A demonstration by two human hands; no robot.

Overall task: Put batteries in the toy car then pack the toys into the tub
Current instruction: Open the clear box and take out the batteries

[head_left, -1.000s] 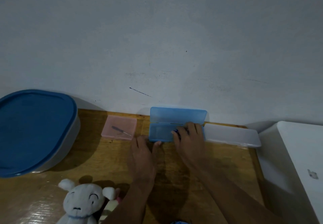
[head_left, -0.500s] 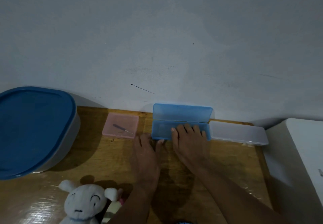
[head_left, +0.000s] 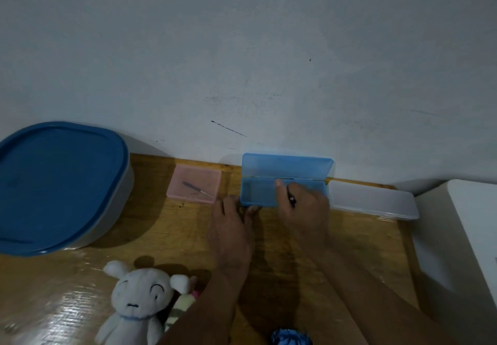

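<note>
An open blue plastic box (head_left: 258, 192) stands by the wall with its lid upright. My right hand (head_left: 304, 207) reaches into the box's right half and pinches a small dark object (head_left: 291, 199) between its fingers; I cannot tell what it is. My left hand (head_left: 231, 223) rests on the table with straight fingers touching the box's front left corner. A grey tub with a blue lid (head_left: 59, 183) sits shut at the far left. A white plush toy (head_left: 139, 301) lies near the front edge. A blue object (head_left: 290, 338) peeks in at the bottom edge.
A pink flat box (head_left: 204, 179) with a small screwdriver (head_left: 196, 189) on it lies left of the blue box. A clear flat box (head_left: 373, 200) lies to its right. A white appliance (head_left: 468, 237) fills the right side. A striped soft toy (head_left: 178, 305) lies behind the plush.
My right hand's fingers, flat in the blue box before, have curled and now pinch a small dark object. My left hand stays at the box's front left corner.
</note>
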